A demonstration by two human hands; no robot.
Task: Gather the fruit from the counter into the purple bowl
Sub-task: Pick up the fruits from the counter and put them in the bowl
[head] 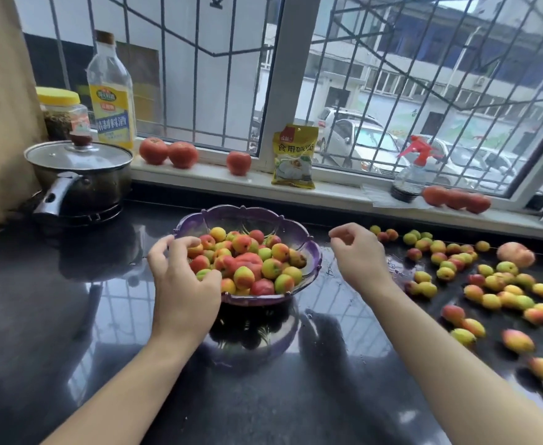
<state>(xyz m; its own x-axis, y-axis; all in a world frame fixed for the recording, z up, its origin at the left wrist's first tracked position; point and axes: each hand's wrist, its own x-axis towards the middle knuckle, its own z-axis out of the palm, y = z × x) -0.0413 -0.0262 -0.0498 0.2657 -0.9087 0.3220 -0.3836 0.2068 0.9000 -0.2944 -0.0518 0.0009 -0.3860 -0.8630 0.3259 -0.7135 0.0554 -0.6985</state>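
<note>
On the dark glossy counter (55, 316), from the head camera, the purple bowl (308, 239) is sitting dead centre, scalloped rim up, heaped with small red-and-yellow fruit (247, 264). The left hand (183, 284) is reaching over the bowl's near-left rim, fingers curled down onto the pile and touching the fruit on that side; whether it is actually gripping one I cannot tell, as the fingertips are blurring into the heap. The right hand (356, 255) is hovering just beside the bowl's right edge, off the counter, fingers loosely curled and nothing showing in them. So the bowl is lying between the two hands, the left one over it, the right one clear of it. Off to the right the loose fruit (488, 284) is spreading across the counter in a wide scatter, well apart from the left hand and starting just beyond the right wrist, with one bigger peach (515, 254) lying among them. The bowl is round, so no long axis to call; the scattered fruit are pointing every which way. Behind, a lidded pot (80, 175) is sitting at left, and tomatoes (167, 152), a yellow packet (294, 155) and a spray bottle (411, 175) are lining the windowsill (215, 176).
</note>
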